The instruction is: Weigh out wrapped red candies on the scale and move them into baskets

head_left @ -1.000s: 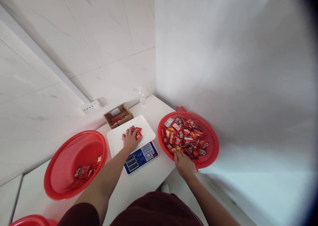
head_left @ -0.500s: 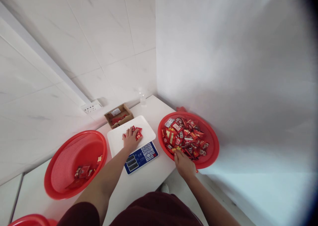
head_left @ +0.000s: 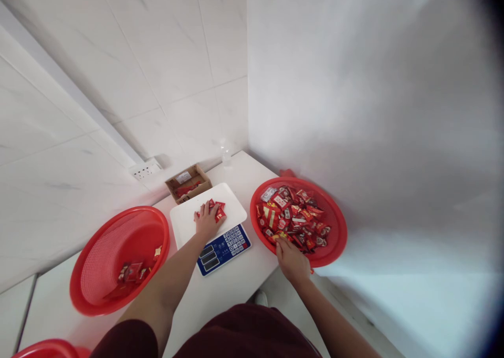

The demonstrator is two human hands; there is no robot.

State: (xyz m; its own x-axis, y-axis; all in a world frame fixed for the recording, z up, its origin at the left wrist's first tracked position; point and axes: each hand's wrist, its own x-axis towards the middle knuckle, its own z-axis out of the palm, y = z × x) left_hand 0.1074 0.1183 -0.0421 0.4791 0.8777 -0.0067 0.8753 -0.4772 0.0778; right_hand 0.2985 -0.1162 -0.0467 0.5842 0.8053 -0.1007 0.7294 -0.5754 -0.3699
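Observation:
My left hand (head_left: 206, 222) lies palm down with its fingers spread over several small red packets (head_left: 219, 211) on the white pan (head_left: 185, 217) of a weighing scale. Blue and white, the scale's keypad (head_left: 233, 241) faces me below the pan. On the right, my right hand (head_left: 293, 261) grips the near left rim of a red plastic basket (head_left: 339, 242), its thumb side inside the edge. That basket holds a heap of small wrapped snacks (head_left: 293, 216), mostly red. The undersides of my right fingers are hidden.
Another red basket (head_left: 84, 274) with a few wrapped packets in it leans at the left. A cardboard box (head_left: 200, 189) and a clear plastic bottle (head_left: 226, 156) stand behind the scale. Part of a third red basket (head_left: 47, 348) shows at bottom left. White walls enclose the table (head_left: 252, 274).

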